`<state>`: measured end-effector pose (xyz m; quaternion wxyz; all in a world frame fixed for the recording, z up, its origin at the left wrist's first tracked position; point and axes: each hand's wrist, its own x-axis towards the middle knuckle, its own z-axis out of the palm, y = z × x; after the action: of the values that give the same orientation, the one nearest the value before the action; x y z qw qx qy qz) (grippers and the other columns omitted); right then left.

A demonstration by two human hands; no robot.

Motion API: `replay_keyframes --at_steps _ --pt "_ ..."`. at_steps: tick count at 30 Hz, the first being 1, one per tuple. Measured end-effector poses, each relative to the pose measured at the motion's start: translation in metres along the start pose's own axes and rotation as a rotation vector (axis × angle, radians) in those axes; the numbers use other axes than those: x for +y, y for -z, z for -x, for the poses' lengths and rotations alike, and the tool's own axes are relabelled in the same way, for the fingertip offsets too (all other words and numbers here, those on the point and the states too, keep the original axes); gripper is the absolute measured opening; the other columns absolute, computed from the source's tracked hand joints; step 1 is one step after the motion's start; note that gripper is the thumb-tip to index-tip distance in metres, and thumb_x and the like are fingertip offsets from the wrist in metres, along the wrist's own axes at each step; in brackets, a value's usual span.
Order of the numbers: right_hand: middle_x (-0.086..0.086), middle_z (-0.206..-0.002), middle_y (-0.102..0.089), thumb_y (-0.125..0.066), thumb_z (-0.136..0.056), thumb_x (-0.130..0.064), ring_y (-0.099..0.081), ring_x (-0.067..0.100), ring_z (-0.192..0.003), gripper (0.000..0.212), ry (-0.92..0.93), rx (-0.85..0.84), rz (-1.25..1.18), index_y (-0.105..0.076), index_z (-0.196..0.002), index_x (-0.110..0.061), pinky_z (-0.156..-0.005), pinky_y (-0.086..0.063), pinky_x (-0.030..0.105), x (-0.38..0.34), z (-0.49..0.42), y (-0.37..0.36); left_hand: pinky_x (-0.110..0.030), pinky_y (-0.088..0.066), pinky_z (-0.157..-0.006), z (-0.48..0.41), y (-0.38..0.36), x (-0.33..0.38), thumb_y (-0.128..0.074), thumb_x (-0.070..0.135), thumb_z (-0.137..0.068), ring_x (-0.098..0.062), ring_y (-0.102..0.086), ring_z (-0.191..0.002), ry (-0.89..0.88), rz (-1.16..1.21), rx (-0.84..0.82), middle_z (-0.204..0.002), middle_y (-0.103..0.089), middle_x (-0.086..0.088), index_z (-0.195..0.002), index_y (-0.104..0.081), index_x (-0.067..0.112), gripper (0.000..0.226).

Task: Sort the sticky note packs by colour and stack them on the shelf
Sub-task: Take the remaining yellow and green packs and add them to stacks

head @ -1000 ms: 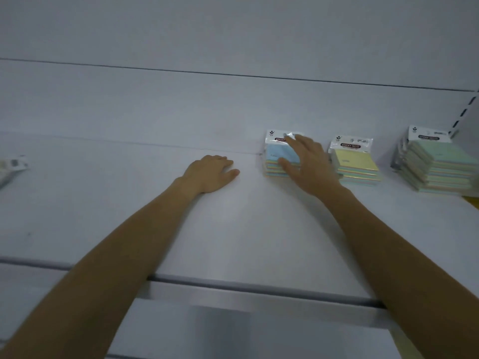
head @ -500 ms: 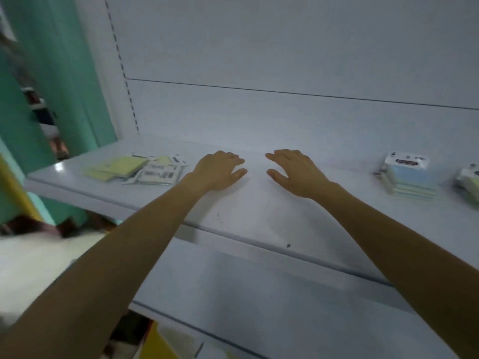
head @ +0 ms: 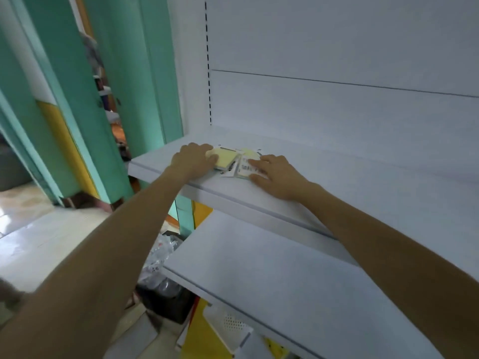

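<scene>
A small heap of loose sticky note packs lies at the left end of the white shelf [head: 337,182]. My left hand [head: 193,159] is closed on a yellow pack [head: 225,158], thumb on its top. My right hand [head: 278,174] rests flat with spread fingers on a pack lying label side up [head: 245,167]. Another pale yellow pack [head: 248,152] peeks out behind them. The sorted stacks further right are out of view.
The shelf's left edge and front lip [head: 166,172] are close to the packs. A lower white shelf [head: 272,268] juts out below. Teal and yellow panels [head: 77,125] stand to the left; a dark bin with plastic wrap [head: 166,288] sits on the floor.
My view swung left from the sorted stacks to the shelf's left end. Both hands travelled left along the shelf and landed on the loose packs; the left hand closed on a yellow one.
</scene>
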<state>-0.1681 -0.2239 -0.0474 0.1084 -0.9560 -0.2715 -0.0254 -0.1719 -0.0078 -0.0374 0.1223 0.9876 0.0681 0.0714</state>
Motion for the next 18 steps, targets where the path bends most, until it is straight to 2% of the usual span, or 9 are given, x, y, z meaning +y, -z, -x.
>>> replay_keyframes --at_steps 5,8,11,13,15,18 --pt "0.007 -0.140 -0.044 -0.036 -0.085 -0.035 -0.037 0.030 -0.130 0.051 -0.009 -0.027 -0.058 -0.043 -0.135 -0.025 -0.111 -0.027 0.038 0.005 -0.001 0.001 -0.040 -0.035 -0.104 -0.009 0.001 -0.002 -0.045 0.039 -0.091 -0.031 -0.044 -0.127 -0.017 0.126 -0.010 -0.138 -0.050 -0.010 -0.135 -0.042 0.024 0.046" --pt "0.008 -0.133 -0.049 -0.040 -0.090 -0.027 -0.045 0.027 -0.120 0.038 -0.091 -0.016 -0.108 -0.050 -0.127 -0.022 -0.099 -0.035 0.036 0.008 0.003 0.008 -0.037 -0.037 -0.102 -0.013 0.002 0.000 -0.052 0.036 -0.089 -0.030 -0.045 -0.126 -0.052 0.168 -0.008 -0.137 -0.051 -0.011 -0.134 -0.043 0.022 0.048" --pt "0.005 -0.112 -0.054 -0.050 -0.088 -0.038 -0.048 0.022 -0.099 0.033 -0.122 0.003 -0.101 -0.054 -0.116 -0.021 -0.080 -0.035 0.029 0.012 0.006 0.009 -0.035 -0.038 -0.099 -0.017 0.005 0.005 -0.065 0.031 -0.082 -0.029 -0.048 -0.122 -0.106 0.263 -0.014 -0.135 -0.050 -0.014 -0.132 -0.044 0.020 0.055" --pt "0.001 -0.104 -0.050 -0.055 -0.085 -0.044 -0.044 0.020 -0.095 0.037 -0.127 -0.006 -0.103 -0.054 -0.114 -0.021 -0.078 -0.031 0.027 0.014 0.008 0.013 -0.031 -0.038 -0.094 -0.018 0.009 0.009 -0.070 0.025 -0.077 -0.028 -0.048 -0.121 -0.142 0.316 -0.008 -0.133 -0.048 -0.016 -0.131 -0.046 0.020 0.059" --pt "0.006 -0.113 -0.053 -0.056 -0.085 -0.040 -0.043 0.024 -0.101 0.037 -0.096 -0.058 -0.038 -0.053 -0.118 -0.023 -0.081 -0.031 0.028 0.018 0.011 0.019 -0.029 -0.037 -0.093 -0.020 0.011 0.013 -0.071 0.017 -0.076 -0.027 -0.045 -0.123 -0.163 0.374 -0.004 -0.134 -0.047 -0.016 -0.130 -0.047 0.019 0.059" --pt "0.009 -0.126 -0.051 -0.055 -0.087 -0.035 -0.042 0.027 -0.113 0.040 -0.088 -0.148 0.005 -0.048 -0.126 -0.027 -0.087 -0.033 0.031 0.025 0.022 0.029 -0.029 -0.035 -0.099 -0.020 0.011 0.019 -0.067 0.009 -0.078 -0.025 -0.041 -0.129 -0.171 0.417 0.003 -0.140 -0.045 -0.010 -0.129 -0.049 0.017 0.054"
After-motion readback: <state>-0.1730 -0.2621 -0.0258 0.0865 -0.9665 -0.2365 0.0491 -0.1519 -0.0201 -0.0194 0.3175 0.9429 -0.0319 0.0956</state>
